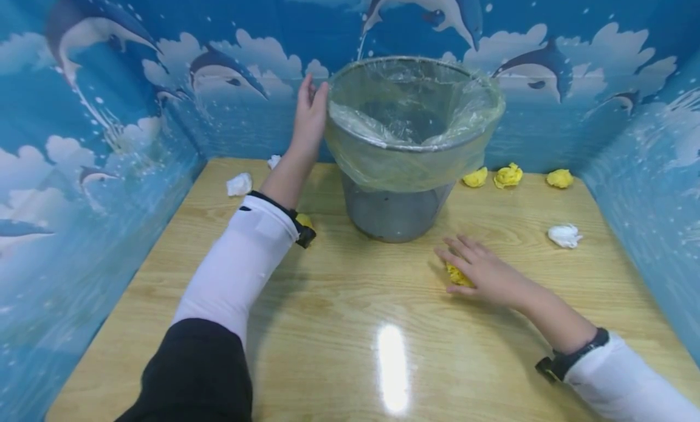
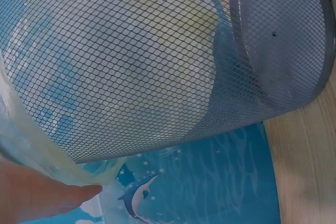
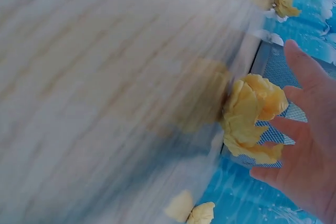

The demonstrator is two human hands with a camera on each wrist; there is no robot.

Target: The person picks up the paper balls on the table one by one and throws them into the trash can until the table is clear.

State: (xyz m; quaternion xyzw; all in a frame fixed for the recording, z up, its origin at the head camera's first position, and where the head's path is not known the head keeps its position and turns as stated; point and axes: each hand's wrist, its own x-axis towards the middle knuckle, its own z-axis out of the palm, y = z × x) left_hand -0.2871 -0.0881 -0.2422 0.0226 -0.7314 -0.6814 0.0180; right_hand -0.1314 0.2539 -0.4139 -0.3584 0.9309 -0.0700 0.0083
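Observation:
A grey wire-mesh bin stands toward the back of the table, lined with a translucent yellowish bag folded over its rim. My left hand rests against the left side of the lined rim, its fingers pointing up. In the left wrist view, a finger touches the bag's edge beside the mesh. To the right in front of the bin, my right hand reaches over a crumpled yellow paper ball. The right wrist view shows the fingers spread around this ball, not curled on it.
Several yellow paper balls lie at the back right, with a white one nearer. Another white ball lies at the left, and a yellow one is partly hidden by my left wrist. Dolphin-print walls enclose the table.

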